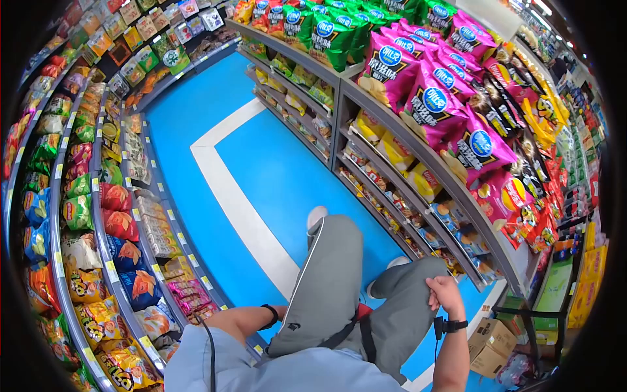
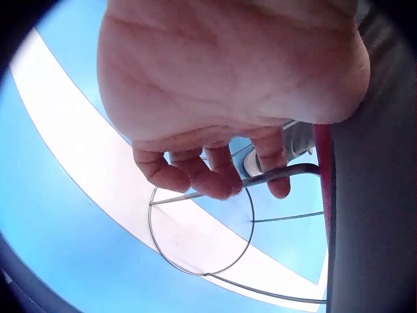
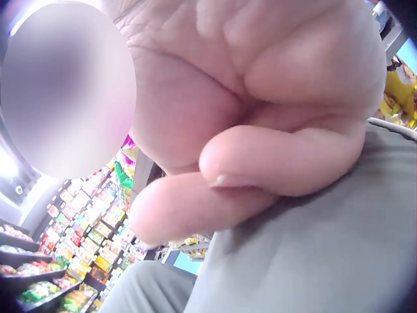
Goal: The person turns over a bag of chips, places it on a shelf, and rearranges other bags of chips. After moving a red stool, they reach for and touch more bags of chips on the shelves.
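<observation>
My left hand (image 2: pixel 228 72) hangs beside the grey trouser leg (image 2: pixel 374 215), fingers (image 2: pixel 218 179) loosely bent and holding nothing. Its fingertips are by a dark metal bar (image 2: pixel 296 169) above a thin wire ring (image 2: pixel 150 225); whether they touch the bar I cannot tell. The head view mostly hides this hand behind the thigh (image 1: pixel 326 274). On the other knee (image 1: pixel 418 277) rests my right hand (image 1: pixel 447 293), its fingers (image 3: pixel 280 160) loosely curled with nothing in them. The right wrist view shows it against the trouser cloth (image 3: pixel 313 241).
Shelves of bagged snacks (image 1: pixel 117 222) curve along the left. On the right, a grey shelf unit (image 1: pixel 339 98) carries pink chip bags (image 1: pixel 434 101) and green ones (image 1: pixel 330 39). Blue floor (image 1: pixel 261 170) with a white stripe (image 1: pixel 238 202) lies between. A cardboard box (image 1: pixel 490 346) stands at lower right.
</observation>
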Demonstrator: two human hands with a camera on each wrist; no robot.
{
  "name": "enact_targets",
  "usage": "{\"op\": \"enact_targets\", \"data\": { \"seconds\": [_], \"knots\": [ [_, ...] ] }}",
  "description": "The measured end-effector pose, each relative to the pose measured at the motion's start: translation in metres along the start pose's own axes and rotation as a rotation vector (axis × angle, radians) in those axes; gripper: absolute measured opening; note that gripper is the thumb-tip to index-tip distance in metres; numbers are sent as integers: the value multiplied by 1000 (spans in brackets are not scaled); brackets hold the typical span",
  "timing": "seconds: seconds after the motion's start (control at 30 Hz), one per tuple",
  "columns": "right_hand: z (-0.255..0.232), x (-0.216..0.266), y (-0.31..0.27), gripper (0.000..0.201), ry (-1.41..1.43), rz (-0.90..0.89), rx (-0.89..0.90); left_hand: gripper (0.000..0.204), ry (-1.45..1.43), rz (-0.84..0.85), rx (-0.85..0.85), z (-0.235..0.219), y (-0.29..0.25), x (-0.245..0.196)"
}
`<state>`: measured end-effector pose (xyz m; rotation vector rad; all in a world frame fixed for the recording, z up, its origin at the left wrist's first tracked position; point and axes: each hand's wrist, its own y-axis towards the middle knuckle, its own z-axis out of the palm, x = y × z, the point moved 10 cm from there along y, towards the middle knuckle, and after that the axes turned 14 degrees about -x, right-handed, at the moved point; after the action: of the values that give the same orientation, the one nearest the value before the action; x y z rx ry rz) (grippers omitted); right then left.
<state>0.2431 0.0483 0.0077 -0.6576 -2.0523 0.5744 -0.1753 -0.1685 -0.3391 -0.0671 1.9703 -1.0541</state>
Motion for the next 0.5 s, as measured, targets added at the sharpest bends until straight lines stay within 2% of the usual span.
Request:
{"op": "enact_targets", "data": {
  "seconds": [0.1,0.3,0.37,0.43,0.5],
  "knots": [
    [22,17,17,40,9,27,72,45,-13,-83,11,-2,-4,3],
    [103,75,61,36,-100,43,239,46,-64,-281,44,-1,0,10],
    [118,97,88,36,-157,25,270,46,-88,-341,67,-4,3,5],
    [122,105,112,35,-218,122,283,47,-112,-391,90,-4,2,-1],
    [131,107,127,38,-229,138,293,47,-149,-435,110,3,-9,-14]
  ]
}}
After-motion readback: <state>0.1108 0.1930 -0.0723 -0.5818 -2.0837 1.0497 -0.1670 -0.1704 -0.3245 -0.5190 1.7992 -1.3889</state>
